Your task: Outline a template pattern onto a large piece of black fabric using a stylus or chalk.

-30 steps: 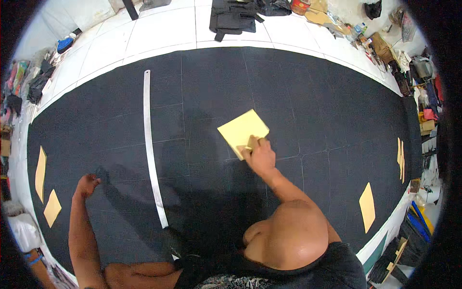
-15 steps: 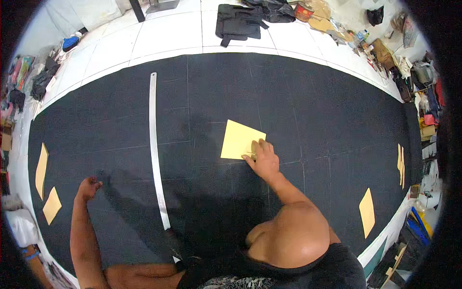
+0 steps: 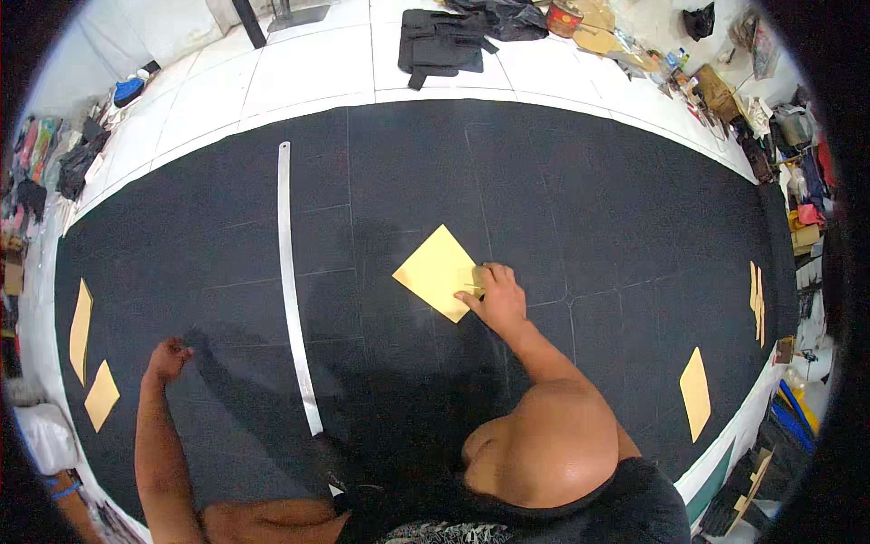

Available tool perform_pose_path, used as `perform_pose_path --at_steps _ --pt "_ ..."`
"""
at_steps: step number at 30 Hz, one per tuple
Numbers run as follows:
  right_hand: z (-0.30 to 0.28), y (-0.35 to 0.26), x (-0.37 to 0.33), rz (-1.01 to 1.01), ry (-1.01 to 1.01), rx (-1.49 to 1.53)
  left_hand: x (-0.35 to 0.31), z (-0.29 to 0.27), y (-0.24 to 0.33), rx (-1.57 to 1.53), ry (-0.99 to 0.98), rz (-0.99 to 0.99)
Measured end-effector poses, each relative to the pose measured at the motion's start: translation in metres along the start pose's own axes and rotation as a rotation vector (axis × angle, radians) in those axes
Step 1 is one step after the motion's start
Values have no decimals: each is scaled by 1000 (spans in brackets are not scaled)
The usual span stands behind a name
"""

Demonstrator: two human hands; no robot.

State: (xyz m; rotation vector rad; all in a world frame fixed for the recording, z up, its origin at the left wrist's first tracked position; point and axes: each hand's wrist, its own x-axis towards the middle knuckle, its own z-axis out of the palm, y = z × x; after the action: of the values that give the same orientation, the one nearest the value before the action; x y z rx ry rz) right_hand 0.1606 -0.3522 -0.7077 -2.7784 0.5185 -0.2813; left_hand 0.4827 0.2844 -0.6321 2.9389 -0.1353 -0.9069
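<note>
A square-cornered piece of yellow card point(image 3: 430, 272) lies over the black cloth point(image 3: 652, 227), turned with one corner away from me. My right hand point(image 3: 498, 299) grips it at its right corner, thumb on top and fingers over the edge. Further left, my left hand point(image 3: 169, 359) is held with its fingers curled together above the cloth; whatever is between them, if anything, is too small to make out. Between my hands a long metal ruler point(image 3: 288, 245) runs away from me across the cloth. Thin pale lines are drawn on the cloth.
More yellow card pieces lie at the left point(image 3: 102, 396) and right point(image 3: 695, 394) of the cloth. Beyond its far edge are white floor tiles point(image 3: 308, 77) and a folded black item point(image 3: 441, 45). Clutter lines both sides. A limb with a blue band shows at lower left.
The yellow card has turned in my right hand, so its corners now point away from me and toward me. My left hand has barely moved. The whole view has shifted slightly.
</note>
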Motion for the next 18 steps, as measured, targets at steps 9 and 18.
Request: perform_pose_path --at_steps 9,18 --pt "13 -3 -4 124 81 -83 -7 -7 17 -17 10 12" --pt "-2 9 13 315 -33 17 -9 0 9 16 93 33"
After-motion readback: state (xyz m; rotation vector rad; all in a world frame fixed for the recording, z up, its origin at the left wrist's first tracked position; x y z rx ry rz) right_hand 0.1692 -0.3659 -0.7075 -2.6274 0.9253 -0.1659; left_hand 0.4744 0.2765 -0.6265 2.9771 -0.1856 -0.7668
